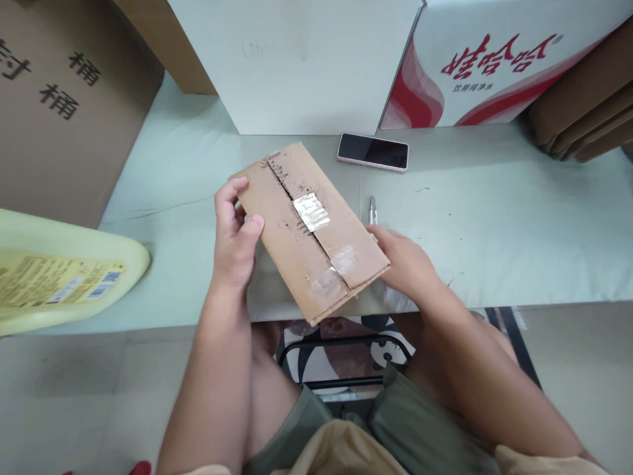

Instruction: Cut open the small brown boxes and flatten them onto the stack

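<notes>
A flat brown cardboard box (291, 224) is held tilted above the table's front edge. Down its top runs a split seam, with torn patches and a piece of shiny tape (311, 212) across it. My left hand (236, 234) grips the box's left side, thumb on the top face. At the box's right edge is my right hand (408, 264), its fingers curled and partly hidden behind the cardboard. A utility knife (372, 210) sticks out forward past those fingers, blade end away from me; its lower part is hidden by the hand and box.
A phone (373, 152) lies beyond the box on the pale green cloth (475, 211). White cartons (316, 72) stand along the back, with a large brown carton (64, 119) at left. A yellow bottle (74, 277) lies at the left front. Folded brown cardboard (583, 99) is at right.
</notes>
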Demonstrator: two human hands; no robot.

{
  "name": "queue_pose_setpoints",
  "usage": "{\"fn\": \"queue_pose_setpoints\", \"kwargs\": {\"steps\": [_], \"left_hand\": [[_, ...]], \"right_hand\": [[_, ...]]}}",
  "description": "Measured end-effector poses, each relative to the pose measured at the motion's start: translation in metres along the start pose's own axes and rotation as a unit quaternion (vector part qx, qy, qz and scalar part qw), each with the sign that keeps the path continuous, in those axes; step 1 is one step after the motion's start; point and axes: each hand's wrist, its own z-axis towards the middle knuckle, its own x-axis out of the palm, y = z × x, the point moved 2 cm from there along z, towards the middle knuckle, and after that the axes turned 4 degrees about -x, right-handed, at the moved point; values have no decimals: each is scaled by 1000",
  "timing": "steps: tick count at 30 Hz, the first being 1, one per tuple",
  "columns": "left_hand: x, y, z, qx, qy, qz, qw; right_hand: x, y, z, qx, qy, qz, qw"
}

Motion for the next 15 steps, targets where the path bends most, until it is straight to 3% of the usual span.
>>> {"fn": "queue_pose_setpoints", "kwargs": {"steps": [3, 6, 10, 15], "left_hand": [[-1, 2, 0, 5, 5, 2, 1000], [-1, 5, 1, 30, 12, -28, 999], [-2, 12, 6, 59, -3, -46, 997], [-2, 2, -1, 87, -32, 34, 995]], "right_hand": [[-1, 2, 0, 29, 29, -71, 997], [-2, -1, 3, 46, 3, -43, 998], [-1, -12, 9, 29, -106, 151, 982], [1, -11, 9, -61, -195, 388, 899]]}}
